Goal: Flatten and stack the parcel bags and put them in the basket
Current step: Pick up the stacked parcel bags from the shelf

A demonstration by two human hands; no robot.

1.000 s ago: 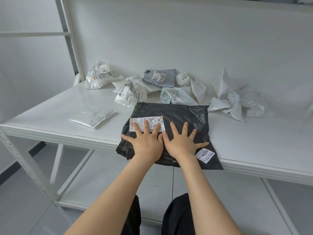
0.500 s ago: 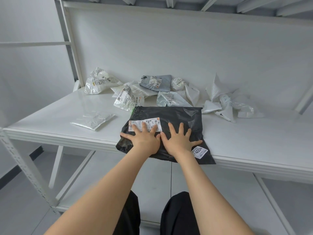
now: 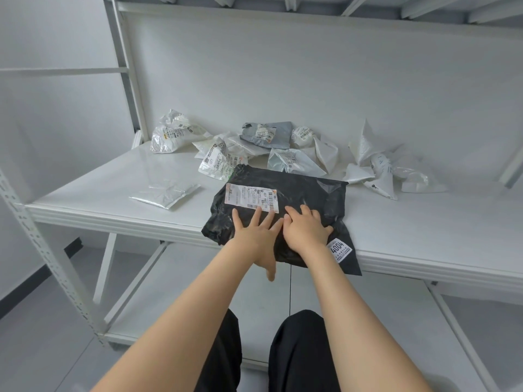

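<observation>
While both hands lie on the black parcel bag (image 3: 311,193), its near edge hangs over the front lip of the worktop (image 3: 424,222), just behind my wrists. The left hand (image 3: 254,236) has its fingers (image 3: 259,216) spread straight, tips touching the shipping label (image 3: 252,197), thumb dropping past the lip. The right hand (image 3: 307,233) presses down, fingers slightly bent, gripping nothing. Left of the fingers, open worktop runs to a flat clear bag (image 3: 165,193); right of them I see open white surface. Beyond the fingertips, crumpled parcel bags (image 3: 266,134) crowd the back panel (image 3: 311,80). The rack (image 3: 124,66) is white steel, with a lower shelf (image 3: 175,292) under my arms.
</observation>
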